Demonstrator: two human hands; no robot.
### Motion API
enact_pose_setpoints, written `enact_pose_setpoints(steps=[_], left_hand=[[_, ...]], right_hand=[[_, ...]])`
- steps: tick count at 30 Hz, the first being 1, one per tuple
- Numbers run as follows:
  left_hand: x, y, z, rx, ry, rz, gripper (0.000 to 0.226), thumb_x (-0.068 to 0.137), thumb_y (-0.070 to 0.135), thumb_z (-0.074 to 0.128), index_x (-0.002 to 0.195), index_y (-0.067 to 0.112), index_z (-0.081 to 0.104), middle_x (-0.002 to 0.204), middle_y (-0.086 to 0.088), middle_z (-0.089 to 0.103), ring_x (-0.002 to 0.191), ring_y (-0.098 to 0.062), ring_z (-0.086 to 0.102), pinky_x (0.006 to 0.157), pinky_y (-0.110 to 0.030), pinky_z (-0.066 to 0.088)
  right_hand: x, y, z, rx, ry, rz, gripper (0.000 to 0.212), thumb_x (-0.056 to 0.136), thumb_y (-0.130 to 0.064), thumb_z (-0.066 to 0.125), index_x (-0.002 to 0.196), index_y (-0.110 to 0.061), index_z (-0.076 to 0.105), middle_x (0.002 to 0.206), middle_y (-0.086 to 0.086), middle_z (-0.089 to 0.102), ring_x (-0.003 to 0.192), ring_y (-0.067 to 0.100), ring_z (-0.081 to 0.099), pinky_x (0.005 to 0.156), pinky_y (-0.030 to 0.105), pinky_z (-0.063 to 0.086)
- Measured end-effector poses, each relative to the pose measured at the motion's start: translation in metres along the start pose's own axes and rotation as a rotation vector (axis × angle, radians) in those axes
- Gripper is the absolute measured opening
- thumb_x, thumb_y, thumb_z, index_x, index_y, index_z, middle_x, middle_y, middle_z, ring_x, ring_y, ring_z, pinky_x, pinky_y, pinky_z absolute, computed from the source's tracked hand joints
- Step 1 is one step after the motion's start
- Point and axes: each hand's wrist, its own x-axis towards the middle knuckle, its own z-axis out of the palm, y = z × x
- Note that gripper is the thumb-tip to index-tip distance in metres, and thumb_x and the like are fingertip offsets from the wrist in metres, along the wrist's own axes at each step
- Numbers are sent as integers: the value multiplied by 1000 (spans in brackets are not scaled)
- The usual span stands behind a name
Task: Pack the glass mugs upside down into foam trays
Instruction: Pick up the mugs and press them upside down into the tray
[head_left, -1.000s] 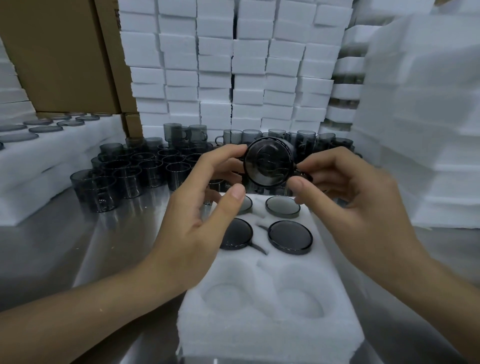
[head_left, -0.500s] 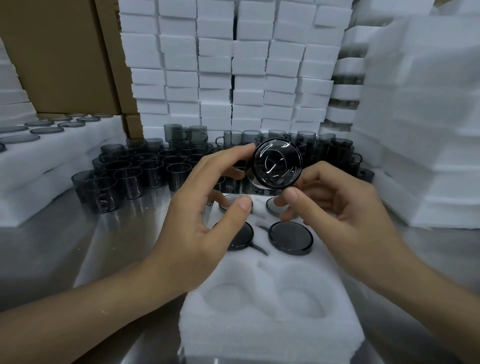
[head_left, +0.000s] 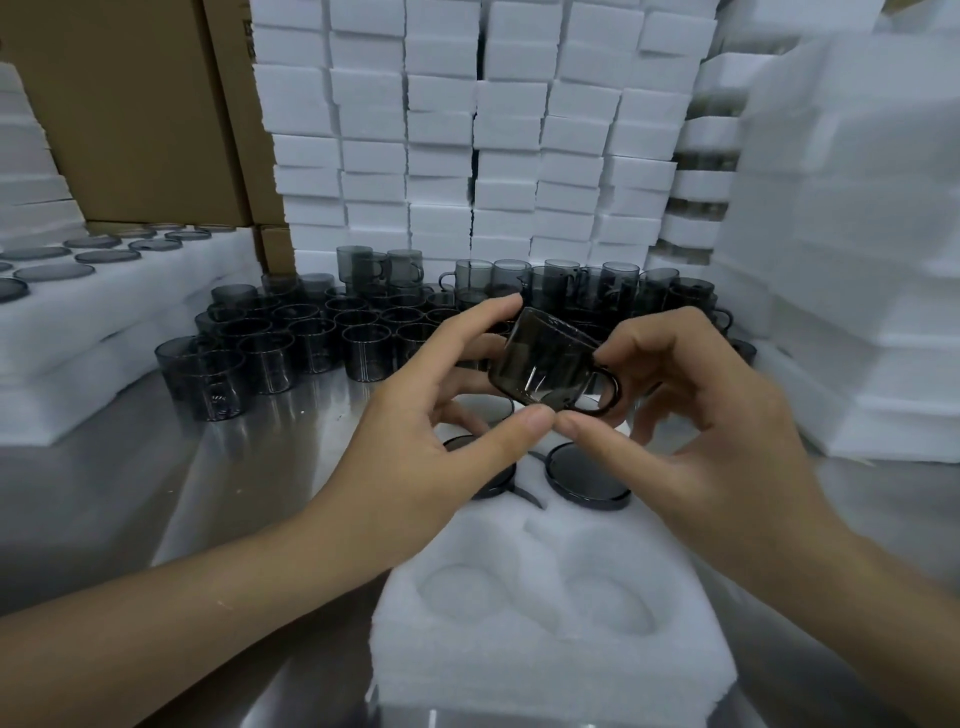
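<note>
Head view: we see one glass mug (head_left: 545, 364), tilted, held above the foam tray (head_left: 550, 675). The left hand (head_left: 431, 421) cups its body with fingers (head_left: 483, 317) spread wide; the right hand (head_left: 722, 415) pinches it beside the handle. Two upturned mugs (head_left: 587, 478) show plainly, two pockets (head_left: 462, 587) unfilled.

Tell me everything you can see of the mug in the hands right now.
The mug is smoky grey see-through glass, cylindrical, with a dark loop handle on the side toward the right hand. It is tilted in the air above the foam tray, in no pocket. The left hand pinches it, forefinger on top, thumb below; the right hand holds the handle side, thumb beneath. Which end is the mouth is unclear.
</note>
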Motion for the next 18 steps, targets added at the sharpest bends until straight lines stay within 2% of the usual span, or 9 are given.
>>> enact_pose_setpoints(steps=[4,7,9,12,16,18], left_hand=[[0,0,1,-58,-2,-2,68,94,36,76,157,42,50,137,6,69,124,-20,71,92,-30,60],[0,0,2,-96,23,-8,67,94,35,76,156,43,51,135,7,69,122,-19,72,91,-28,60],[0,0,3,-120,29,-14,68,95,34,76,157,42,49,134,8,69,120,-20,73,92,-32,63],[1,0,4,-150,22,-29,70,98,30,77,159,39,46,132,8,69,114,-22,76,88,-40,66],[1,2,4,-202,10,-52,66,96,32,73,157,35,48,130,7,69,107,-24,79,86,-37,66],[2,2,5,-204,5,-55,64,97,32,72,156,34,48,131,7,69,105,-25,80,84,-35,66]], right_hand=[[1,2,0,15,-5,2,51,86,-32,89,128,-30,60,103,-16,65,98,17,68,70,25,57],[1,4,0,-6,-12,17,60,83,-37,92,134,-31,60,107,-18,66,107,14,68,83,20,55],[1,6,0,-34,-32,50,63,79,-37,90,134,-31,61,112,-15,69,112,13,67,90,18,51],[2,8,0,-74,-57,104,59,79,-35,90,131,-29,65,116,-16,71,113,10,67,92,20,50],[2,8,1,-77,-47,136,53,78,-39,90,127,-32,69,116,-18,73,113,7,68,92,17,48],[1,7,3,-75,-35,157,55,75,-43,91,124,-36,69,114,-20,74,111,6,69,92,20,50]])
